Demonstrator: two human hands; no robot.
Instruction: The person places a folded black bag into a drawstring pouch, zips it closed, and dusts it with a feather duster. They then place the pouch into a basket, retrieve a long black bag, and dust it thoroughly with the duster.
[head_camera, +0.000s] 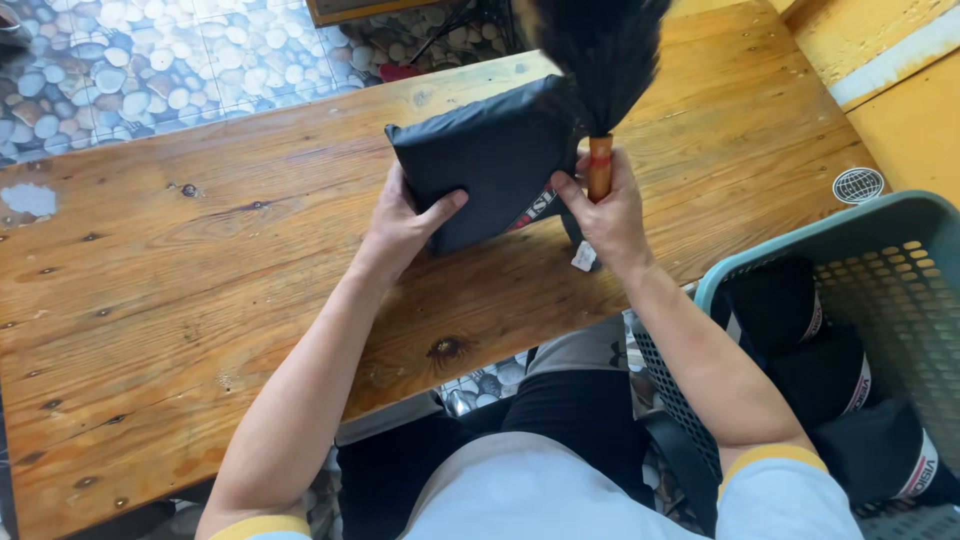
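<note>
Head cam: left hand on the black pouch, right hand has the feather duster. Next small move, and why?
Probably sweep the feather duster down across the black folded pouch. The right hand grips its orange handle with the feathers at the pouch's top right edge, while the left hand props the pouch tilted on the wooden table, face exposed.

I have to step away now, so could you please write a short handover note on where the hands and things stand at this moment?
Left hand: grips the near left edge of the black folded pouch, thumb on top, holding it on the wooden table.
Right hand: fingers closed on the orange handle of the black feather duster, bristles up at the pouch's right edge.
Teal basket at the right holds more black folded items.
Done: pouch is on the table, duster in hand.
Left: cannot tell how much of the pouch has been dusted.
</note>
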